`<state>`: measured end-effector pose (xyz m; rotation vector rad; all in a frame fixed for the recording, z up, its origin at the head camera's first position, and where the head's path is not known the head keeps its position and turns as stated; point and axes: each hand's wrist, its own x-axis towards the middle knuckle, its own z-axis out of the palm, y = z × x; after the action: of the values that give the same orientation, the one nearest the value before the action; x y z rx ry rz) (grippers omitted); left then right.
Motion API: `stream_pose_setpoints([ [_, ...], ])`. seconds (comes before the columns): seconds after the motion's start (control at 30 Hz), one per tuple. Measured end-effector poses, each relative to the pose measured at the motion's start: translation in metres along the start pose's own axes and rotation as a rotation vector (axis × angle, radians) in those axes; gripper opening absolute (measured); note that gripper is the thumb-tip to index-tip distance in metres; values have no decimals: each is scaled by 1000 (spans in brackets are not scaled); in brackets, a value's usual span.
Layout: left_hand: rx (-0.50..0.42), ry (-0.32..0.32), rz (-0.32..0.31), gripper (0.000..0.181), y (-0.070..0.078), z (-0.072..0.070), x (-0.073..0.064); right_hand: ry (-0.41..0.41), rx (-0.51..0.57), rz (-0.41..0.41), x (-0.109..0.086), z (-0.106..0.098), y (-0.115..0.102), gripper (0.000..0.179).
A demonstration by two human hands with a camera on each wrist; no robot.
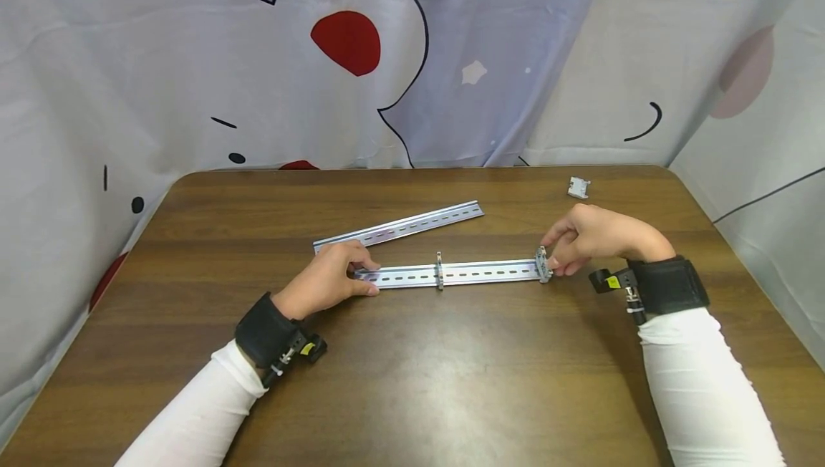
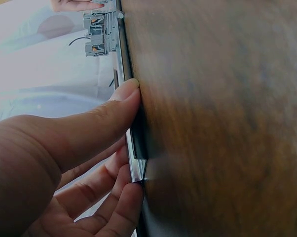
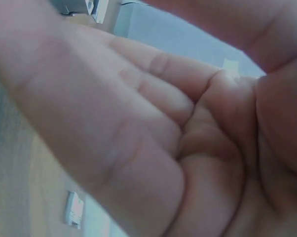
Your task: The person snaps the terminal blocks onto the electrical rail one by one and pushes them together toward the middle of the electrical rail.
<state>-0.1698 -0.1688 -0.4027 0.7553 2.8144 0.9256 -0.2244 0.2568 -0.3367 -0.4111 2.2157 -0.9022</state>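
A slotted metal DIN rail (image 1: 483, 272) lies across the table, its left end gripped between thumb and fingers of my left hand (image 1: 330, 275). The left wrist view shows the thumb along the near edge of that rail (image 2: 138, 170). Around the rail's middle stands a thin grey terminal block (image 1: 440, 271). At the right end my right hand (image 1: 596, 236) pinches a second grey terminal block (image 1: 543, 264), which sits on or against the rail; exactly how it is seated cannot be seen. In the right wrist view, fingers of the right hand (image 3: 138, 128) cover most of the work.
Behind the held rail lies another slotted rail (image 1: 412, 226), slanting up to the right, its left end close to my left hand. A loose light-grey terminal block (image 1: 578, 188) lies near the table's back right edge. A printed curtain (image 1: 193, 80) hangs behind the wooden table (image 1: 412, 381).
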Motion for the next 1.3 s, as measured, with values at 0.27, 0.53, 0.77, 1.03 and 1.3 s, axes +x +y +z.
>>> stream_pose_setpoints([
  [0.27, -14, 6, 0, 32, 1, 0, -1, -64, 141, -20, 9, 2, 12, 47],
  [0.53, -13, 2, -4, 33, 3, -1, 1, -65, 205, -17, 12, 2, 17, 47],
  [0.77, -16, 3, -2, 33, 3, -1, 0, -73, 209, -27, 17, 7, 13, 47],
  [1.03, -21, 10, 12, 33, 1, 0, 0, -62, 210, -44, 20, 14, 4, 45],
  [1.3, -11, 15, 20, 32, 0, 0, 1, -52, 215, -66, 26, 24, -4, 44],
])
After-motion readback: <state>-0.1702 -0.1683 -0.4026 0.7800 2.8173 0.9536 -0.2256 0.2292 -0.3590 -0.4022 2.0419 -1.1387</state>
